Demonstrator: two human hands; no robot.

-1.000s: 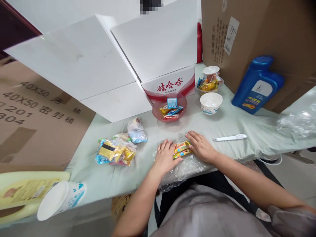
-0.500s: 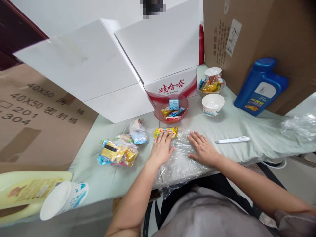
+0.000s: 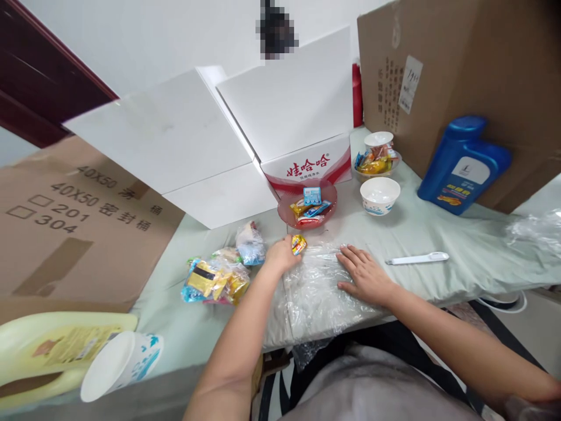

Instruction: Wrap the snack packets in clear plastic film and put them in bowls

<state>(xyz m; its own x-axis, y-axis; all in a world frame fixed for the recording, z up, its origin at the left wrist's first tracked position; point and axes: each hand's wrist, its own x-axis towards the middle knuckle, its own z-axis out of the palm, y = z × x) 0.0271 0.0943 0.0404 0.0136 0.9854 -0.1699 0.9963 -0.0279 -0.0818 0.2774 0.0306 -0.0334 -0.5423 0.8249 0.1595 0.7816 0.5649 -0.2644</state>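
My left hand [image 3: 281, 255] is closed around a yellow snack packet [image 3: 299, 244], part of which sticks out past the fingers. Flat on the clear plastic film [image 3: 322, 286] lies my right hand [image 3: 363, 273], its fingers spread and nothing in it. Behind the hands, a red translucent bowl [image 3: 284, 216] holds several small wrapped snacks, a light blue one on top. To the right of my right hand rests a white utility knife [image 3: 416, 258]. Clear bags of wrapped snacks [image 3: 214, 279] sit left of my left hand.
White paper bowl [image 3: 379, 204] and another bowl of snacks [image 3: 374, 166] stand at the back right. A blue bottle [image 3: 464, 166] leans near a large cardboard box [image 3: 429, 88]. White boxes [image 3: 284, 105] line the back. A paper cup [image 3: 127, 362] and yellow jug [image 3: 65, 333] are front left.
My left hand has gone from lying flat over the yellow packet to gripping it, turning it on end. My right hand stays on the film. The view has shifted slightly.
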